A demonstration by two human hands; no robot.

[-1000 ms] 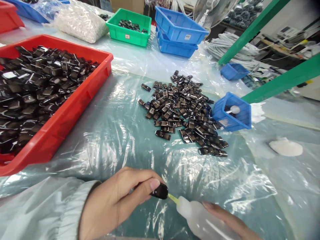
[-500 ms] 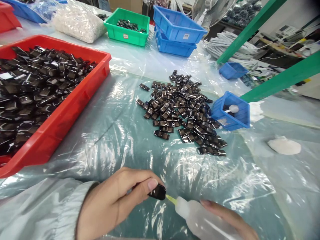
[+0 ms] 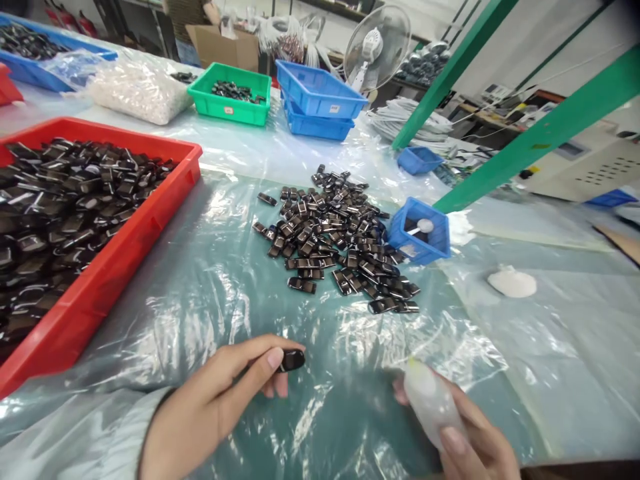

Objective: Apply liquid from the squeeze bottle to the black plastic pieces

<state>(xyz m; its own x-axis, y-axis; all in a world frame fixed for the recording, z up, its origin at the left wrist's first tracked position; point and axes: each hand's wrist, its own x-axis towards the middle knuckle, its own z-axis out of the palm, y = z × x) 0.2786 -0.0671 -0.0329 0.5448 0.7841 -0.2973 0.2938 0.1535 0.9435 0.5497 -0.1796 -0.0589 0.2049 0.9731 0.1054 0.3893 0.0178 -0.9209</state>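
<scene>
Between thumb and fingers, my left hand [image 3: 215,393] pinches a small glossy black plastic piece [image 3: 293,360], shaped like a toy car body. My right hand [image 3: 475,427] is wrapped around a translucent white squeeze bottle [image 3: 433,403], its yellowish nozzle pointing up and away from me. The bottle and the black piece are well apart. Beyond both hands lies a loose pile of similar black pieces [image 3: 340,227] on the plastic-covered table [image 3: 210,320].
A red tray [image 3: 165,220] full of black pieces stands at left. A small blue bin [image 3: 425,243] holding a white spoon sits beside the pile. Behind are a green bin [image 3: 230,110], stacked blue bins [image 3: 320,110], a bag of white pieces [image 3: 140,93] and green posts [image 3: 525,140]. White powder-like stuff [image 3: 513,281] lies right.
The bottle's nozzle has come away from the black piece, and my right hand has moved right with the bottle tipped upward. My left hand still holds the piece. The view has tilted up.
</scene>
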